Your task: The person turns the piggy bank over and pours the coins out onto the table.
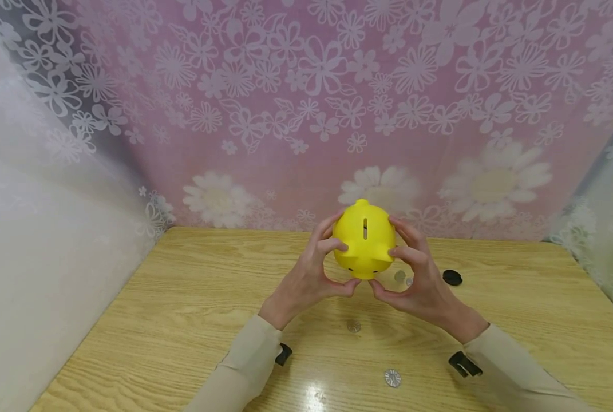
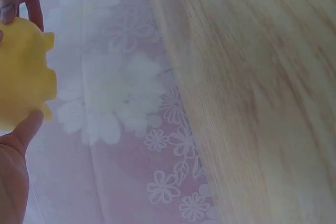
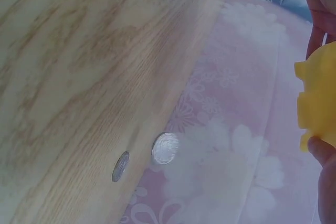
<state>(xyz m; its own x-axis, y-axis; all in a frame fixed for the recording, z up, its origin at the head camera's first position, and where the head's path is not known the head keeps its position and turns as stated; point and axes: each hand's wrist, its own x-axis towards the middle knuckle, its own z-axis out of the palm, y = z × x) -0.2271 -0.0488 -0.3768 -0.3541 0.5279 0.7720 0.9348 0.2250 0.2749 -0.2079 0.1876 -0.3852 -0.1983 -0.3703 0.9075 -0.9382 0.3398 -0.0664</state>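
Note:
A yellow piggy bank point(image 1: 364, 246) is held up above the wooden table, its coin slot facing the head camera and its snout toward the person. My left hand point(image 1: 306, 274) grips its left side, fingers curled along the body and thumb by the snout. On the opposite side my right hand point(image 1: 423, 280) holds it the same way. In the left wrist view the piggy bank point(image 2: 21, 77) shows its short feet, with a thumb pressed near one. The right wrist view has the piggy bank point(image 3: 321, 90) at its right edge.
A round black cap point(image 1: 453, 277) lies on the table point(image 1: 208, 297) right of the hands. Coins lie about: one at the front point(image 1: 392, 377), another nearer the middle point(image 1: 354, 325), and two beside the right hand. A flowered pink cloth point(image 1: 285, 114) hangs behind.

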